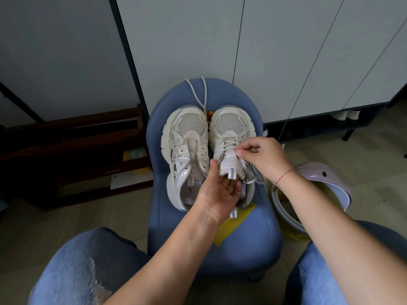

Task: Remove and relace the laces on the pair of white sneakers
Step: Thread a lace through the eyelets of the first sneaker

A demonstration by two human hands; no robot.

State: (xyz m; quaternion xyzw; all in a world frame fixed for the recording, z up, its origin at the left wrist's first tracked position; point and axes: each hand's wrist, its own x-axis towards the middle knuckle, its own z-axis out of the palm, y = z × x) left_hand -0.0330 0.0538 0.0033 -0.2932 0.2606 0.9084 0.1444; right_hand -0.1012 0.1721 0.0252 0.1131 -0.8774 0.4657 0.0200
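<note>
Clearly this is the unlacing stage. Nearest, in front of the blue stool, are the person's jeans-clad knees. Both sneakers sit side by side on the stool's seat, toes pointing away. On the seat's near half, the left hand grips the tongue of the laced sneaker, thumb on top and fingers curled beneath. Just beyond it, the right hand pinches the lace between thumb and forefinger at the upper eyelets. The bare sneaker lies touching on its left, with 1 loose lace trailing over the stool's far edge. I judge 1 shoe stripped and the 2nd just begun. Next, the pinched strand needs drawing out through its eyelet while the left grip steadies the shoe.
</note>
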